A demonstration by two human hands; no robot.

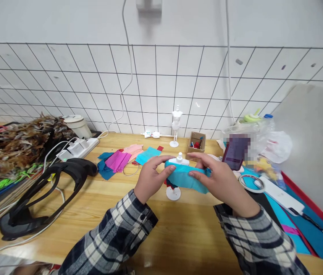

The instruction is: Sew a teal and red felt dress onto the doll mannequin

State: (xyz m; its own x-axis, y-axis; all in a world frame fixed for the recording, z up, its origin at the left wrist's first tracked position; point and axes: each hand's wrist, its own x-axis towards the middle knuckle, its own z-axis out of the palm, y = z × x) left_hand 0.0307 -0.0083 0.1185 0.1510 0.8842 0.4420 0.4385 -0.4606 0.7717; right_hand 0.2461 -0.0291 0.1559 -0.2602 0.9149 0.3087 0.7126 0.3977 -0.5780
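A small white mannequin [180, 159] on a round stand [173, 193] stands on the wooden table [178, 233] in front of me. A strip of teal fabric [184, 178] is wrapped around its torso. My left hand [150, 178] pinches the fabric's left end against the figure. My right hand [221, 179] grips the fabric's right side, fingers curled over it. Only the mannequin's neck knob and base show; the torso is hidden by the cloth.
Loose pink, magenta and blue fabric pieces [121, 160] lie behind my hands. A second white mannequin [175, 126] and a small cardboard box [196, 142] stand near the tiled wall. A black headset [44, 191], power strip [78, 148] and feathers [15, 141] fill the left; a phone [236, 152] stands right.
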